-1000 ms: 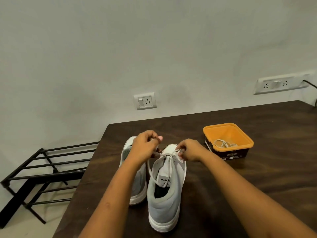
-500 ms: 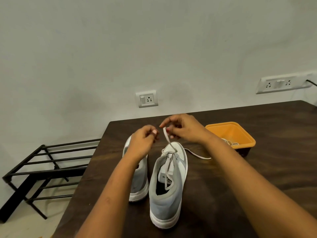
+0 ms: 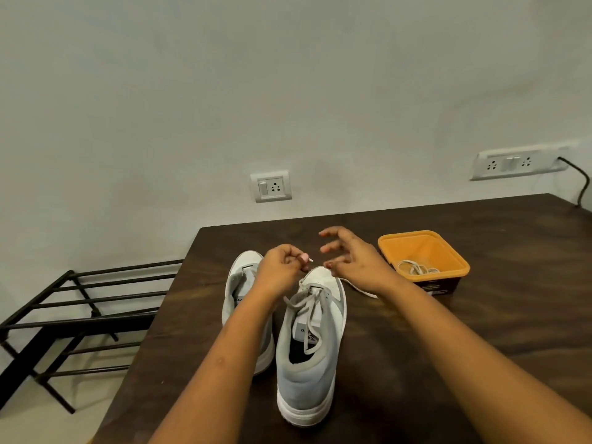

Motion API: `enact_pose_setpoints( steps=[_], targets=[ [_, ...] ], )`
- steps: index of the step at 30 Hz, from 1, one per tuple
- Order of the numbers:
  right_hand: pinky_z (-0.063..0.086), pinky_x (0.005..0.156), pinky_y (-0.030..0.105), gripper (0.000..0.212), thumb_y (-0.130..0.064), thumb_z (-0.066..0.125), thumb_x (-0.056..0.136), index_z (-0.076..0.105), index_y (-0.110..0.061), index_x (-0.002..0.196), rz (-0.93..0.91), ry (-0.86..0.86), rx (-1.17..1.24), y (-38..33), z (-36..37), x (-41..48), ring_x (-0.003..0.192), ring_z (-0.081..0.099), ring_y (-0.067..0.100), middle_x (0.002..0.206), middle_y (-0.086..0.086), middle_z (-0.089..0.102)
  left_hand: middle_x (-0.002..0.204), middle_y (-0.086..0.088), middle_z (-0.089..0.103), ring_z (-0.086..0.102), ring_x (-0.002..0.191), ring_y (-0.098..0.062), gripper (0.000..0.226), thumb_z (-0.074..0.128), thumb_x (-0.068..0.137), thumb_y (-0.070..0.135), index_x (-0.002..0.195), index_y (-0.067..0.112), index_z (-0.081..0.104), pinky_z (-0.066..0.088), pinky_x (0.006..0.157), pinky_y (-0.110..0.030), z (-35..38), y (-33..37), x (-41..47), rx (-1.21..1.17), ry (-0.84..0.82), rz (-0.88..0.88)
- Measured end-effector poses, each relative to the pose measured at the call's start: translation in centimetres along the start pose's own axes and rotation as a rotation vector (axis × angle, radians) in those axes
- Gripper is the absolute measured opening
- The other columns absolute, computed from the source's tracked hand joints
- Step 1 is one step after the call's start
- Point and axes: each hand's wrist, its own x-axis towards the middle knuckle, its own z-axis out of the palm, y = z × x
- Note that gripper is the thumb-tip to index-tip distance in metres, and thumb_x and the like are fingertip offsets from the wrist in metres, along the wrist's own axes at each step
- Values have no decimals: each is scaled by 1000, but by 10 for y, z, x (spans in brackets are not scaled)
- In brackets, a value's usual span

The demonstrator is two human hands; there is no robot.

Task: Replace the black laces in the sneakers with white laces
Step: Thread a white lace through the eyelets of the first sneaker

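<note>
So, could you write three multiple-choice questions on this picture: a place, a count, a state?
1. Where does the orange tub stand?
A) left of the sneakers
B) right of the sneakers
C) between the sneakers
2. How many sneakers are on the table?
A) one
B) three
C) two
3. The right hand is:
A) open, fingers spread
B) gripping the tub
C) flat on the table
Answers: 1 B, it sits to the right of both shoes; 2 C, a pair stands side by side; 3 A, it hovers, holding nothing.
</note>
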Motion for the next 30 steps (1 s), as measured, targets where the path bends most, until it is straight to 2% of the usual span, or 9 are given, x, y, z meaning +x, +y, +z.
enact_pose_setpoints(
  steps=[3, 6, 9, 12, 17, 19, 21, 26, 30],
  targets=[
    [46, 63, 12, 27, -9, 63, 89, 61, -18, 114, 201, -74, -250, 17, -4, -2, 79, 58, 11, 92, -1, 59, 86, 8, 67, 63, 84, 0, 18, 55, 92, 5, 92, 21, 63, 45, 72, -11, -11, 1, 3, 227, 228, 279],
    [45, 71, 23, 28, -31, 66, 88, 65, -18, 112, 355, -253, -374, 24, 10, -4, 90, 55, 14, 99, -1, 58, 90, 8, 68, 63, 85, -4, 17, 58, 90, 7, 95, 22, 66, 50, 73, -18, -7, 6, 1, 356, 245, 437],
    [50, 71, 28, 34, -39, 67, 85, 66, -16, 110, 408, -227, -347, 22, 23, -2, 96, 61, 19, 108, 5, 63, 92, -1, 71, 65, 87, -17, 23, 56, 87, 3, 100, 16, 69, 52, 79, -31, 9, -6, 4, 522, 161, 440],
    [52, 68, 31, 33, -43, 66, 81, 67, -13, 93, 457, -203, -290, 20, 29, -3, 85, 62, 20, 91, 5, 63, 92, -2, 71, 65, 90, -21, 21, 56, 87, 7, 95, 19, 71, 51, 81, -36, 19, -22, 7, 619, 80, 316],
    [59, 65, 35, 18, -20, 61, 77, 69, -5, 82, 527, -39, -197, 30, 38, -4, 76, 66, 26, 85, 13, 66, 101, -4, 69, 61, 97, -24, 20, 51, 88, 15, 97, 22, 67, 47, 78, -34, 25, -25, 3, 865, 30, 265],
    [51, 51, 29, 14, -9, 53, 79, 65, -5, 72, 574, 22, -39, 34, 36, -8, 59, 56, 23, 72, 13, 59, 104, -4, 67, 59, 102, -24, 17, 53, 90, 21, 98, 23, 67, 45, 78, -32, 26, -27, 0, 954, 9, 248],
    [42, 46, 24, 18, -1, 48, 79, 60, -7, 67, 603, 61, 68, 39, 34, -11, 54, 47, 21, 67, 13, 52, 104, -4, 66, 57, 104, -23, 15, 57, 90, 30, 99, 25, 67, 44, 81, -32, 29, -30, 0, 1002, -1, 241],
    [53, 68, 37, 22, 5, 45, 83, 66, 0, 86, 629, 36, 249, 47, 34, -12, 79, 55, 25, 84, 16, 58, 107, -6, 61, 52, 108, -21, 23, 54, 94, 34, 110, 22, 66, 43, 86, -34, 34, -34, -1, 1150, 3, 305],
    [56, 77, 41, 27, 8, 42, 84, 64, 11, 100, 628, -11, 342, 45, 35, -14, 82, 59, 25, 90, 17, 61, 103, -5, 61, 49, 109, -22, 21, 50, 96, 26, 110, 19, 63, 42, 78, -33, 39, -39, 1, 1255, 4, 357]
  ],
)
